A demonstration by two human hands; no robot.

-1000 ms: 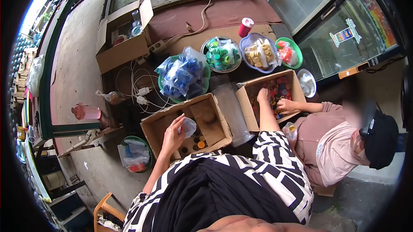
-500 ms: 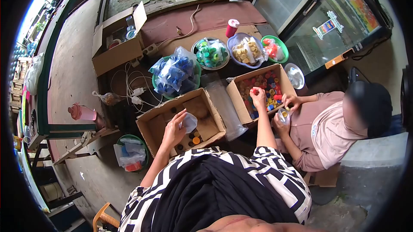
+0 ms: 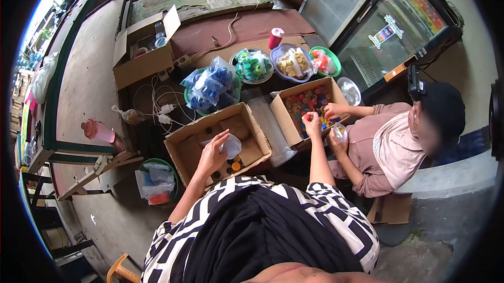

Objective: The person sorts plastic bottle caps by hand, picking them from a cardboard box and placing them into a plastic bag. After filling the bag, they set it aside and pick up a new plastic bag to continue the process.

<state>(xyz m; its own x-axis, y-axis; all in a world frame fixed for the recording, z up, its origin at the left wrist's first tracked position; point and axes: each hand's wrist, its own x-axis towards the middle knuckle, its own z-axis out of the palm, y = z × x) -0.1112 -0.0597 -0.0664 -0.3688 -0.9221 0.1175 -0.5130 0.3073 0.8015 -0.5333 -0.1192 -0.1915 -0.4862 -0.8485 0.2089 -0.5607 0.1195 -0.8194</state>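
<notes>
My left hand (image 3: 212, 156) is closed on a small clear plastic bag (image 3: 231, 147), held over an open cardboard box (image 3: 256, 153). Several black and orange bottle caps (image 3: 236, 166) lie on that box's floor. To the right, my right hand (image 3: 313, 124) pinches a red bottle cap (image 3: 306, 118) at the near side of a second cardboard box (image 3: 285, 119). Loose caps (image 3: 315, 99) in red, blue, yellow and other colours fill it. Beside me, a co-worker's hand (image 3: 336, 110) reaches into the same box, while their other hand (image 3: 339, 145) holds a small bag.
Behind the boxes stand basins of bagged caps: blue (image 3: 212, 86), green (image 3: 253, 66), gold (image 3: 293, 63) and red (image 3: 323, 61). White cables (image 3: 167, 109) lie left of them. A pink bottle (image 3: 100, 131) stands at left, a green basket (image 3: 157, 183) below. A glass-door fridge (image 3: 394, 36) is at right.
My right hand has turned and lowered slightly toward the box's near edge, still with red at its fingertips. The co-worker's hand has moved from their bag into the caps. My view has shifted a little.
</notes>
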